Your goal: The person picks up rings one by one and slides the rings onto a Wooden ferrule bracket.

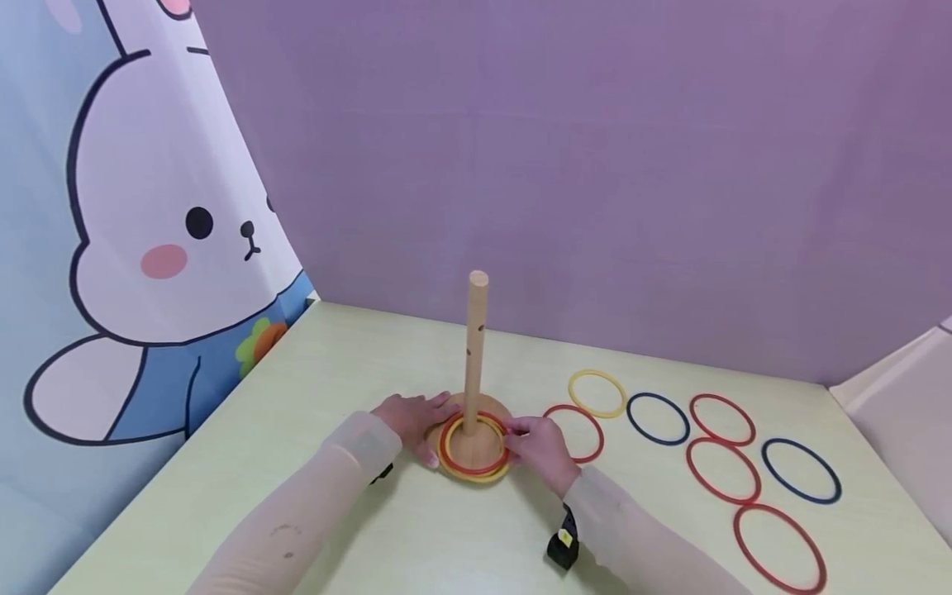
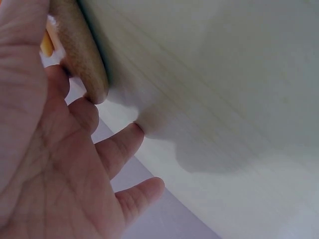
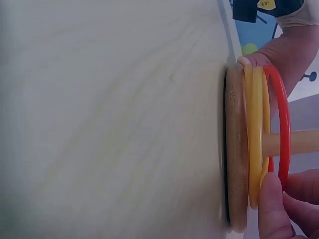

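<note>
Stacking seems the step: around the peg (image 1: 476, 347), above yellow rings (image 3: 256, 124), a red ring (image 3: 285, 114) is pinched by the right hand (image 1: 541, 450). The wooden base (image 3: 237, 149) is gripped by the left hand (image 1: 411, 420); lowering, then release, seems needed.

Loose rings (image 1: 727, 443), wooden stand (image 1: 474, 364) on table (image 1: 349, 355)

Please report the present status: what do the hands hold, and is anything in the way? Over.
Right hand pinches red ring, around wooden peg, above a yellow ring. Left hand touches wooden base. No obstruction seen over peg.
</note>
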### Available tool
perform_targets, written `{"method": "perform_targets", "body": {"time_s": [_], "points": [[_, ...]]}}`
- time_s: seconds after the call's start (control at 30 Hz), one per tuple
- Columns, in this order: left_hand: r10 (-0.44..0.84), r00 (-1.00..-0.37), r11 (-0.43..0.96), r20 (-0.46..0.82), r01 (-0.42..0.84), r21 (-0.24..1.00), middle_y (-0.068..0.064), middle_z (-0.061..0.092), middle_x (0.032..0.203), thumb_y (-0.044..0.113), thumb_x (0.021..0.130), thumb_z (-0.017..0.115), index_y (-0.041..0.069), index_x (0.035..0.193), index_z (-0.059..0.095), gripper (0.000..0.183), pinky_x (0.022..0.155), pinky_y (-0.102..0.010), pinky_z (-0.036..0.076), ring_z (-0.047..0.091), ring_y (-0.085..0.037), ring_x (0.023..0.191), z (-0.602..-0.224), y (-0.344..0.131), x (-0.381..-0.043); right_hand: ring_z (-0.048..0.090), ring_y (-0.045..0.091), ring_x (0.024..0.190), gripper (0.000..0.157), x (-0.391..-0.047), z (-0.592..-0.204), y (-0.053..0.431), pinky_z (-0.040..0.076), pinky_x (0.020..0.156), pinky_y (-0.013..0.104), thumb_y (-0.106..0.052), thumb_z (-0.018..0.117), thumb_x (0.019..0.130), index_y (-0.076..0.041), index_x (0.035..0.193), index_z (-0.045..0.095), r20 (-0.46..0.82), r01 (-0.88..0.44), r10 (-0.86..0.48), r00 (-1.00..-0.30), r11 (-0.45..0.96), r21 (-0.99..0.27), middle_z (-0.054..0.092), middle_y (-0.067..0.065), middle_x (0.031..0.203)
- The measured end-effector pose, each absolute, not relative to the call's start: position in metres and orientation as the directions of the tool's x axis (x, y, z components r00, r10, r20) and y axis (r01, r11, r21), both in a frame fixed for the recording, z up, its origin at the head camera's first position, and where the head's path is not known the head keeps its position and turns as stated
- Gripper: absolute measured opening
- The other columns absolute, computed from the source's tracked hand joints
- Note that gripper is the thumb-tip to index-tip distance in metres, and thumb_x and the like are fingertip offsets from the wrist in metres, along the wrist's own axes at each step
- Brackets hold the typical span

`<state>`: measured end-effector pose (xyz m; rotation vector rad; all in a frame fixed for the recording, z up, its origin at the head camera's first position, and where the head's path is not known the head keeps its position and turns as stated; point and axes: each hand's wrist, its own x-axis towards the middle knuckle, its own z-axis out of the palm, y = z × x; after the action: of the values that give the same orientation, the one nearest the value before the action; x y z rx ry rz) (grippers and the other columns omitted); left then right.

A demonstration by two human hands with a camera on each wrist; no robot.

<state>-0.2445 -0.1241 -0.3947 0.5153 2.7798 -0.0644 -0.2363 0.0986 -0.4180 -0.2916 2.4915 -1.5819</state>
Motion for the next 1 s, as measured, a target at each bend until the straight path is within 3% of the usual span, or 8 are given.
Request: {"method": "perform_targets", "body": {"time_s": [0.8,1.0], "points": [[0.339,-0.893,0.935,-0.297,0.355,-0.002,0.003,0.033,0.154,0.050,0.072,0.080,0.031,0.148,0.036,0.090,0.090,-0.047,0.047,0.052,-0.025,0.123,-0.389,-0.121,-0.240,0.056,0.015,0.060,0.021,-0.242,-0.416,0.112,0.053,0.057,0.028,0.000,0.066,0.085,0.002,0.105,0.070,-0.079,-0.055,-0.245,-0.966,0.498,-0.865,0.062,0.005,0.079],[0.329,-0.896,0.936,-0.298,0.351,-0.022,0.004,0.033,0.154,0.051,0.072,0.079,0.033,0.148,0.035,0.090,0.088,-0.046,0.048,0.056,-0.023,0.118,-0.393,-0.123,-0.241,0.055,0.013,0.061,0.021,-0.247,-0.409,0.135,0.048,0.058,0.025,-0.002,0.071,0.082,0.001,0.103,0.071,0.004,-0.188,-0.280,-0.960,0.633,-0.751,0.060,0.002,0.077]]}}
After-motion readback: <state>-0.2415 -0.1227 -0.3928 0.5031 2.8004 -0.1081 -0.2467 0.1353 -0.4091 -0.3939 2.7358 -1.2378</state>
